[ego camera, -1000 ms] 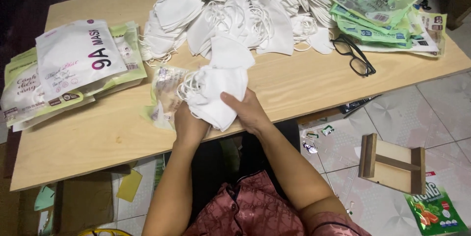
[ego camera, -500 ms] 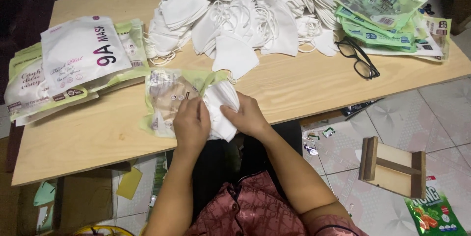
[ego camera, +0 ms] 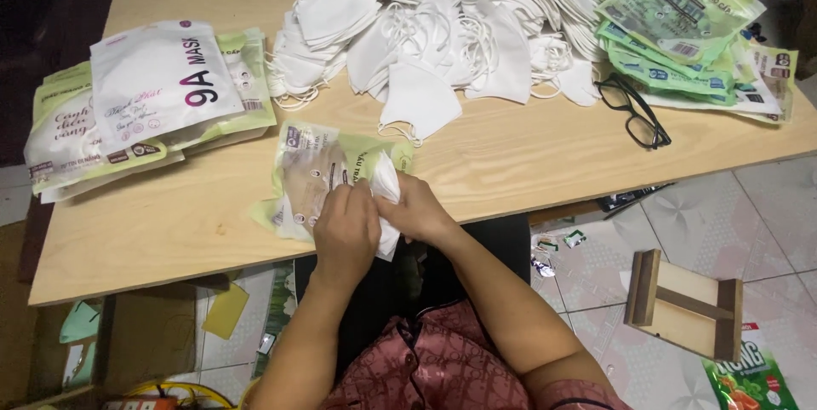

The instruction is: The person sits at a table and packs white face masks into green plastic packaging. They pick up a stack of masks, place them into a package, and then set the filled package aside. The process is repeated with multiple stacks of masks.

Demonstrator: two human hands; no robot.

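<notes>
- Head view: the left hand (ego camera: 345, 227) lies curled over the clear green-edged plastic pouch (ego camera: 319, 173) at the wooden table (ego camera: 511, 163)'s near edge, pinning it.
- The right hand (ego camera: 417, 210) grips the folded stack of white face masks (ego camera: 385, 197), now pushed further into the pouch's mouth than half a second ago.
- The loose white mask heap (ego camera: 442, 27) behind is unchanged.

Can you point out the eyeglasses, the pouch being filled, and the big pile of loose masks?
eyeglasses (ego camera: 634, 112): head view, on the black frame.
pouch (ego camera: 311, 173): head view, on its clear front.
pile of loose masks (ego camera: 442, 31): head view, on the white masks mid-heap.
</notes>
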